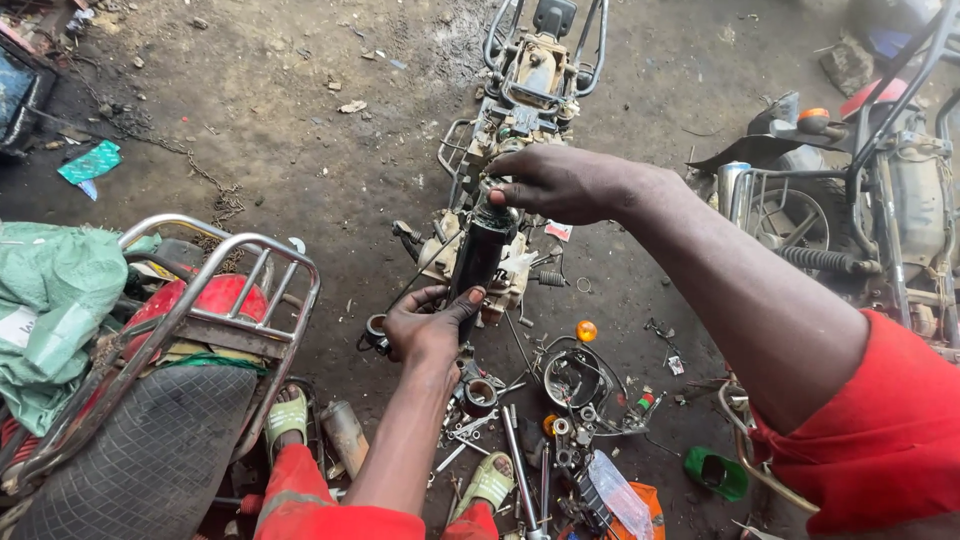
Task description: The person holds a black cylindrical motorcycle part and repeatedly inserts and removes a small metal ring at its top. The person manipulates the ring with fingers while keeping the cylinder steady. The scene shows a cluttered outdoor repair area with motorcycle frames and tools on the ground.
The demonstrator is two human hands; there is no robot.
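Observation:
I hold a black cylindrical tube, like a motorcycle fork leg, tilted nearly upright over the dirt floor. My left hand grips its lower end. My right hand closes over its top end, fingers wrapped around the cap. Behind the tube lies a stripped motorcycle frame with its engine. Below my hands, several loose parts and wrenches are scattered on the ground between my sandalled feet.
A motorcycle rear with a chrome rack and tyre stands at left, beside a green sack. Another motorcycle stands at right. An orange indicator lens, a green cup and a chain lie on the floor.

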